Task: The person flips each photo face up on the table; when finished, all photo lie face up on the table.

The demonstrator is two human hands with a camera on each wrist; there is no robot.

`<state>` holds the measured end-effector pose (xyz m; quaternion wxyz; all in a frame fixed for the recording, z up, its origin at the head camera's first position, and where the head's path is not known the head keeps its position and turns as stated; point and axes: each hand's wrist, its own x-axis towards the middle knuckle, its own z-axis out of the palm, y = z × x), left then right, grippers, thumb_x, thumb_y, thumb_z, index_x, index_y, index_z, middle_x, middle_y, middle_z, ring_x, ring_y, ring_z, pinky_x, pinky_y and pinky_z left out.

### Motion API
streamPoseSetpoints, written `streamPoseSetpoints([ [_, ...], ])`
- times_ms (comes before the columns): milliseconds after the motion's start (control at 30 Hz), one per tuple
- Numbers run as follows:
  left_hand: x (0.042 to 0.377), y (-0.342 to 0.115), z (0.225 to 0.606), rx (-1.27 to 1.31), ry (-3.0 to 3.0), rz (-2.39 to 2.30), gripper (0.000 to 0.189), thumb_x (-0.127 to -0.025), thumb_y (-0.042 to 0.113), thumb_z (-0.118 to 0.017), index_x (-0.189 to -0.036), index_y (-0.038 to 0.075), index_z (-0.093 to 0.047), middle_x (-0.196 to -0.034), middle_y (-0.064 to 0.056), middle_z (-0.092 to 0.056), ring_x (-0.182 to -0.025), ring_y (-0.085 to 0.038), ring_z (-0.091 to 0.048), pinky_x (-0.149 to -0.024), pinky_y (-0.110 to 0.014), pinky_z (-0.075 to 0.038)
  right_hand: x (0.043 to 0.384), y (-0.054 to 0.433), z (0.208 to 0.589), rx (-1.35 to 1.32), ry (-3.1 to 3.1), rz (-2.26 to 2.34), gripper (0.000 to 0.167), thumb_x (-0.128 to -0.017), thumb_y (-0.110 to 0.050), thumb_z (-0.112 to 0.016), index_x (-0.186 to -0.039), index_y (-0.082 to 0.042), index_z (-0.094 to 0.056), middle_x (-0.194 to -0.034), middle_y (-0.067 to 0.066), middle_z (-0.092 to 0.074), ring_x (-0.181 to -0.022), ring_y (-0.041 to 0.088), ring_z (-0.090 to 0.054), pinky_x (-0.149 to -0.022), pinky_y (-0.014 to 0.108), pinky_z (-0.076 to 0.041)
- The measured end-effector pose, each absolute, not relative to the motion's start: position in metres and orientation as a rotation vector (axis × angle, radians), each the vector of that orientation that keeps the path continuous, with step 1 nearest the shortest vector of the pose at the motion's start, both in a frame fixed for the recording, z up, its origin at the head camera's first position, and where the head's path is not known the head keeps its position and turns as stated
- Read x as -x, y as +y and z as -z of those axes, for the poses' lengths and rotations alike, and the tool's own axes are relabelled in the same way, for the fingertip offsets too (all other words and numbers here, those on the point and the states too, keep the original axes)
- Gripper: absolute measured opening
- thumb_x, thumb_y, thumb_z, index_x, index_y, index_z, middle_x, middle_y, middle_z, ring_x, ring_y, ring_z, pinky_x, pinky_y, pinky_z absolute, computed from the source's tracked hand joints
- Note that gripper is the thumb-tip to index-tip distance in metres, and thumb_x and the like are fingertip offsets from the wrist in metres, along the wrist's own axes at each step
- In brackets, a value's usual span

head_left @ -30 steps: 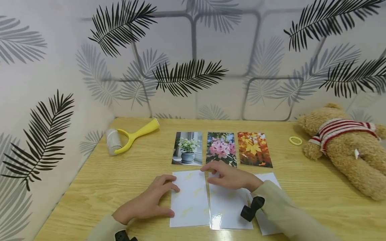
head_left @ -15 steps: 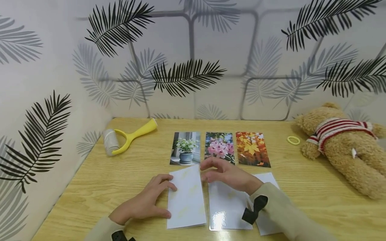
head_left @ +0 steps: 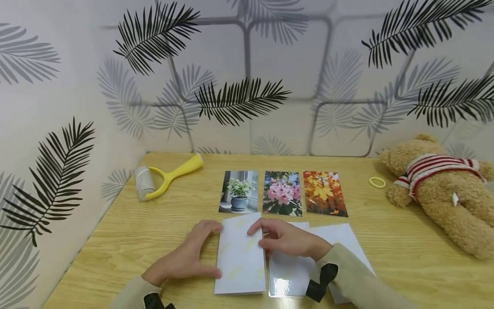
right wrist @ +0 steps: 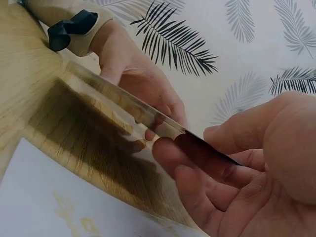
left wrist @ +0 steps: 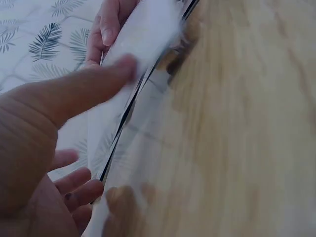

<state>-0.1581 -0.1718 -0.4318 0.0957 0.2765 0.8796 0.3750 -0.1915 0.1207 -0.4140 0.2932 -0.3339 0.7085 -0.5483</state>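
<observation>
A white-backed card (head_left: 241, 257), faintly marked in yellow, lies at the left of a row of three, its right side tilted up. My right hand (head_left: 291, 240) pinches it near the upper right edge; the right wrist view has the thumb on one face and fingers (right wrist: 195, 190) against the dark, glossy other face. At its left edge my left hand (head_left: 189, 255) is spread, fingertips by the upper corner and thumb by the lower part. The middle white card (head_left: 289, 274) is partly covered by my right hand, the right white card (head_left: 343, 242) by the sleeve.
Behind stand three picture cards, flat on the table: a potted plant (head_left: 239, 193), pink flowers (head_left: 283, 193) and orange leaves (head_left: 325, 193). A yellow-handled roller (head_left: 170, 177) lies back left. At right are a yellow ring (head_left: 377, 182) and a teddy bear (head_left: 444, 201).
My right hand has gone from the card's top right corner to a pinch on its right edge. The card's right side has risen; my left hand stays by its left edge.
</observation>
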Motion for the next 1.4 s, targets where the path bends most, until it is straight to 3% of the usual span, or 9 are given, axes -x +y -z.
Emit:
streamPoseSetpoints([
  [100, 0.158, -0.17, 0.43, -0.664, 2.55, -1.287, 0.093, -0.079, 0.037, -0.079, -0.148, 0.012, -0.023, -0.142, -0.011, -0.033, -0.116, -0.022, -0.044, -0.096, -0.039, -0.036, 0.191, 0.12, 0.413, 0.895, 1.923, 1.473, 0.029, -0.098, -0.005, -0.05, -0.127, -0.002, -0.051, -0.081, 0.002, -0.057, -0.068, 0.012, -0.054, -0.066, 0.026, -0.05],
  [167, 0.159, -0.17, 0.428, -0.536, 2.423, -1.502, 0.085, -0.087, 0.027, -0.072, -0.15, 0.006, -0.019, -0.14, -0.015, -0.038, -0.11, -0.017, -0.049, -0.092, -0.031, -0.041, 0.191, 0.12, 0.412, 0.885, 1.94, 1.493, 0.03, -0.098, -0.005, -0.051, -0.128, -0.002, -0.051, -0.08, 0.003, -0.056, -0.068, 0.011, -0.053, -0.066, 0.026, -0.05],
  [300, 0.161, -0.169, 0.425, -0.364, 2.063, -1.899, 0.056, -0.095, 0.006, -0.058, -0.141, -0.008, -0.03, -0.115, -0.011, -0.062, -0.084, -0.01, -0.061, -0.071, -0.022, -0.051, 0.19, 0.12, 0.412, 0.86, 1.973, 1.528, 0.032, -0.098, -0.005, -0.051, -0.13, -0.003, -0.052, -0.091, 0.004, -0.058, -0.069, 0.01, -0.051, -0.066, 0.025, -0.048],
  [400, 0.161, -0.169, 0.425, -0.353, 1.875, -2.003, 0.042, -0.094, -0.001, -0.053, -0.132, -0.01, -0.038, -0.096, -0.002, -0.067, -0.071, -0.01, -0.062, -0.06, -0.023, -0.052, 0.189, 0.12, 0.414, 0.867, 1.99, 1.547, 0.032, -0.098, -0.005, -0.051, -0.13, -0.002, -0.052, -0.097, 0.007, -0.056, -0.069, 0.009, -0.049, -0.065, 0.024, -0.047],
  [667, 0.158, -0.171, 0.427, -0.491, 1.6, -2.089, 0.03, -0.095, 0.0, -0.044, -0.124, 0.009, -0.048, -0.104, 0.0, -0.065, -0.076, -0.01, -0.065, -0.065, -0.027, -0.056, 0.188, 0.116, 0.421, 0.874, 2.009, 1.588, 0.031, -0.095, -0.001, -0.054, -0.127, 0.002, -0.05, -0.072, 0.001, -0.049, -0.06, 0.007, -0.045, -0.059, 0.023, -0.047],
  [900, 0.157, -0.169, 0.428, -0.474, 1.773, -2.088, 0.034, -0.092, -0.001, -0.054, -0.124, -0.009, -0.045, -0.1, 0.0, -0.064, -0.077, -0.008, -0.061, -0.062, -0.024, -0.054, 0.185, 0.114, 0.417, 0.812, 2.021, 1.56, 0.032, -0.096, -0.002, -0.055, -0.127, -0.002, -0.051, -0.071, 0.003, -0.051, -0.058, 0.009, -0.051, -0.056, 0.024, -0.047],
  [1167, 0.158, -0.174, 0.419, -0.421, 1.905, -2.055, 0.037, -0.09, -0.002, -0.052, -0.125, -0.013, -0.044, -0.095, -0.001, -0.063, -0.07, -0.008, -0.061, -0.055, -0.025, -0.053, 0.174, 0.109, 0.403, 0.871, 2.115, 1.31, 0.038, -0.1, -0.013, -0.05, -0.137, -0.016, -0.047, -0.072, 0.008, -0.063, -0.05, 0.013, -0.059, -0.046, 0.027, -0.048],
  [1267, 0.157, -0.174, 0.415, -0.464, 1.934, -2.009, 0.04, -0.089, -0.004, -0.051, -0.126, -0.017, -0.043, -0.096, -0.002, -0.062, -0.069, -0.009, -0.061, -0.055, -0.025, -0.054, 0.169, 0.104, 0.402, 0.969, 2.191, 1.193, 0.038, -0.099, -0.014, -0.051, -0.137, -0.016, -0.047, -0.07, 0.002, -0.062, -0.05, 0.005, -0.052, -0.05, 0.021, -0.045],
  [1400, 0.156, -0.175, 0.406, -0.497, 1.946, -1.917, 0.04, -0.092, 0.0, -0.052, -0.128, -0.015, -0.043, -0.098, -0.004, -0.062, -0.068, -0.009, -0.062, -0.056, -0.026, -0.055, 0.166, 0.098, 0.404, 1.039, 2.243, 1.145, 0.036, -0.099, -0.014, -0.053, -0.135, -0.012, -0.048, -0.084, 0.002, -0.064, -0.056, 0.0, -0.05, -0.057, 0.018, -0.044],
])
